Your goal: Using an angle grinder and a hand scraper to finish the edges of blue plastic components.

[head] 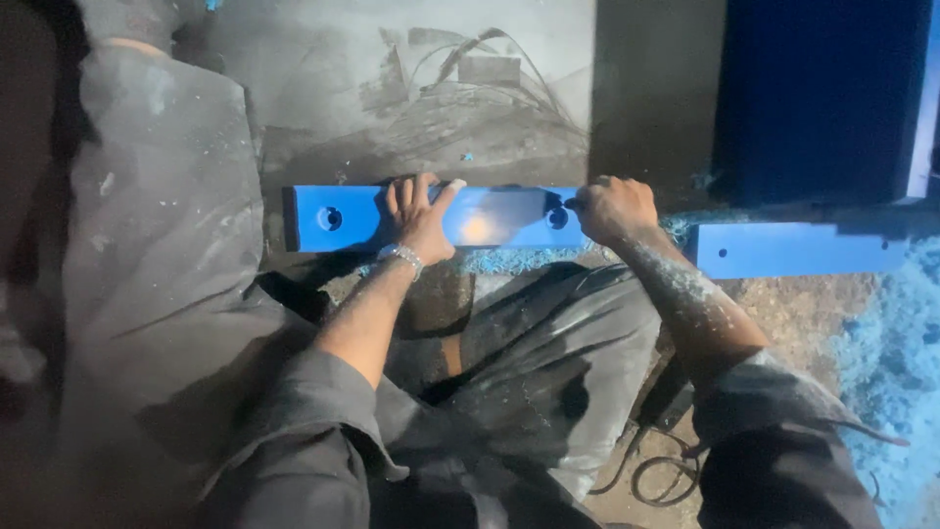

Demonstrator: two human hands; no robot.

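Blue bar: flat on the gritty floor, lying crosswise just beyond my knees.
Left hand: my fingers are spread, palm pressing down on the bar's middle.
Right hand: curled closed at the bar's right end, by a round hole; whatever it pinches is hidden.
Second blue bar: just right, apart.
Blue shavings: piled at the floor's right edge.

head-worn view, looking steeply down, close

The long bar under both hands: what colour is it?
Bright blue bar, seen best in the head view.
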